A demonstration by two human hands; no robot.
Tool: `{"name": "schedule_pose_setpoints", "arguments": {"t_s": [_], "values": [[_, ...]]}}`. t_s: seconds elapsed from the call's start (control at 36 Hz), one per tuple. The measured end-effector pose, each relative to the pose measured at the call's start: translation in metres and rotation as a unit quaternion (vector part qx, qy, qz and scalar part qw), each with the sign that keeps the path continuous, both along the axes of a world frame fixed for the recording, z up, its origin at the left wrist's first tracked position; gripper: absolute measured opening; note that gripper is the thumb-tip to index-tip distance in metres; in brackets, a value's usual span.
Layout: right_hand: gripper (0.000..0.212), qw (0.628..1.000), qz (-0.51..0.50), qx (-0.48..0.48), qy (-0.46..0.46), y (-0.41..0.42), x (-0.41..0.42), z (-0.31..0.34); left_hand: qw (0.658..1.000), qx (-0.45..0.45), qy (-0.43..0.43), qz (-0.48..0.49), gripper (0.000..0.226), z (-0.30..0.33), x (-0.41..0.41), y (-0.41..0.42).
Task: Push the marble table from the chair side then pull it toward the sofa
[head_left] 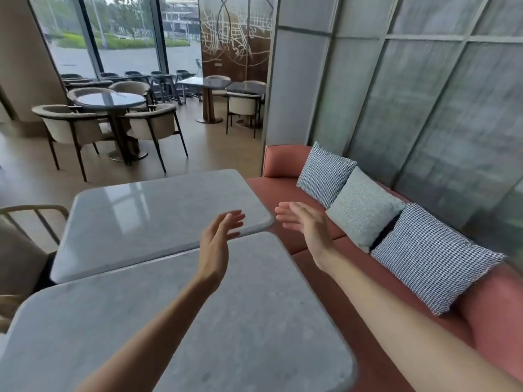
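Marble table [158,216] beneath open hands

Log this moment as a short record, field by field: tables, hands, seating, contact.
tables: two grey marble tables, far marble table and near marble table, side by side with a narrow gap between them
left hand: open, fingers straight, reaching over the far table's sofa-side corner
right hand: open, raised over the sofa seat beside that corner
contact: no grip on either table; whether the left fingertips touch the edge cannot be told
sofa: red, along the right, carrying three cushions
chair: at the left side of the tables
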State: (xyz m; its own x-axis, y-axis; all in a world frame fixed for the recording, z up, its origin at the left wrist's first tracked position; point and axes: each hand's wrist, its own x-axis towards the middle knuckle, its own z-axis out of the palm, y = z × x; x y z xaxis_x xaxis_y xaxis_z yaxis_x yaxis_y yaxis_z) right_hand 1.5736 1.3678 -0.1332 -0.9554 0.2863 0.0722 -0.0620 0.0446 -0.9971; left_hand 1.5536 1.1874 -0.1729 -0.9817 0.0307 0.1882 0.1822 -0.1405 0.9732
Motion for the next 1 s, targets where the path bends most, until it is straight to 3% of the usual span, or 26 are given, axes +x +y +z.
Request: {"name": "schedule_pose_setpoints", "arguments": {"t_s": [0.25,0.33,0.44,0.81,1.0], "values": [[0.027,0.993,0.113,-0.004,-0.034,0.094,-0.126,-0.061,0.995,-0.024,-0.013,0.101,0.029,-0.052,-0.083,0.091],[0.026,0.98,0.181,-0.014,-0.08,0.115,-0.165,-0.083,0.98,0.005,-0.052,0.19,0.028,-0.069,-0.099,0.124],[0.026,0.96,0.246,-0.009,-0.133,0.122,-0.187,-0.097,0.965,0.026,-0.103,0.24,0.029,-0.081,-0.097,0.15],[0.028,0.892,0.435,-0.023,-0.124,0.032,-0.209,-0.093,0.861,0.031,-0.081,0.501,0.035,-0.076,-0.054,0.089],[0.029,0.857,0.503,-0.017,-0.112,0.002,-0.217,-0.105,0.825,0.032,-0.072,0.56,0.038,-0.089,-0.05,0.08]]}}
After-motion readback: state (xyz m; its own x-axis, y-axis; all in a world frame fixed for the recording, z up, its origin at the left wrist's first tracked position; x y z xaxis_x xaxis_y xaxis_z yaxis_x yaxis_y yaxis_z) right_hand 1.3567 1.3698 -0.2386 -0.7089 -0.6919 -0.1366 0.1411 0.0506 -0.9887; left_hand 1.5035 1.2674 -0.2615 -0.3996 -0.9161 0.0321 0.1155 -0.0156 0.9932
